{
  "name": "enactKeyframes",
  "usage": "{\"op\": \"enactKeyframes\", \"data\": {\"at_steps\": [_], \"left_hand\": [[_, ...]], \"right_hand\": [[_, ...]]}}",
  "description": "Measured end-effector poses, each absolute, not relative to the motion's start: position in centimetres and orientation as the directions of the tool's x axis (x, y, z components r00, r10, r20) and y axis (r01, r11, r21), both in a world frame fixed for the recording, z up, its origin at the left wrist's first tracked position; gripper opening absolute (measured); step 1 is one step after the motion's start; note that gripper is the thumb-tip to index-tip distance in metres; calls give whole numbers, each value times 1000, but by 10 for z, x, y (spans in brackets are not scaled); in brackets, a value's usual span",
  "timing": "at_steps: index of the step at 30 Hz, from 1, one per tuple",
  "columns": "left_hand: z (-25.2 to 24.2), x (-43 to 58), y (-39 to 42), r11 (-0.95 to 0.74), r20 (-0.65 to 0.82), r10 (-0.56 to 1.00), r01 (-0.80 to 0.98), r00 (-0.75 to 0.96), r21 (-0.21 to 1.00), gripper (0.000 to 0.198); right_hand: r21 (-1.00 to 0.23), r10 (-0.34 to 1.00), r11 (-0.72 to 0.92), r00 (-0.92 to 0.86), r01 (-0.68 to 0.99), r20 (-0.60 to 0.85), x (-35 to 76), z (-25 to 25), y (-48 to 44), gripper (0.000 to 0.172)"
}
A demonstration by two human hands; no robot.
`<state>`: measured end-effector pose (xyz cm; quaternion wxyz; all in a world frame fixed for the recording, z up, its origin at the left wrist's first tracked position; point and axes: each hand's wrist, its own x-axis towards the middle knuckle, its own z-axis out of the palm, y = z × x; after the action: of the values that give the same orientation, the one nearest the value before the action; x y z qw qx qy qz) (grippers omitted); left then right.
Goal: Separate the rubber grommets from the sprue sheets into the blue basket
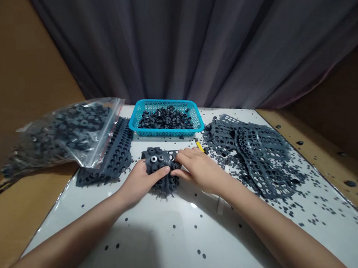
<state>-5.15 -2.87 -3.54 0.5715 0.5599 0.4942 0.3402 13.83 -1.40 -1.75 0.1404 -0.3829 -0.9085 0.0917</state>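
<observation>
A dark grey rubber sheet studded with small ring-shaped parts lies bent on the white table in front of me. My left hand grips its left side, thumb pressed across the sheet. My right hand holds its right edge, fingers closed on the rubber. A turquoise plastic basket just beyond the hands holds a heap of loose black rubber rings.
A clear zip bag full of rubber parts lies at the left, over a stack of studded sheets. Emptied, hole-filled sheets pile up at the right. Small black bits dot the table. A yellow item lies behind my right hand.
</observation>
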Motion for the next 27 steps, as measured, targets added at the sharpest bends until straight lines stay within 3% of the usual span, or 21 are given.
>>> {"op": "enactKeyframes", "data": {"at_steps": [4,8,12,14,19,27], "left_hand": [[-38,-50,-30,143,-187,932,159,311,977,24],[-42,-50,-28,169,-197,919,110,341,980,24],[-45,-52,-27,295,-251,870,-40,424,955,27],[-48,-51,-27,356,-266,846,-117,461,927,29],[-57,-47,-28,382,-254,885,-294,391,876,33],[-60,-45,-27,420,-342,906,-424,249,802,37]], "right_hand": [[-327,711,690,-690,646,137,135,-22,-15,32],[-623,662,630,-740,464,118,135,-23,-15,29],[-914,674,343,-735,217,79,134,-30,-13,31],[-991,691,127,-721,45,55,132,-37,-12,32],[-919,719,-253,-694,-301,29,121,-60,-12,32],[-776,757,-396,-653,-492,28,119,-63,-9,29]]}}
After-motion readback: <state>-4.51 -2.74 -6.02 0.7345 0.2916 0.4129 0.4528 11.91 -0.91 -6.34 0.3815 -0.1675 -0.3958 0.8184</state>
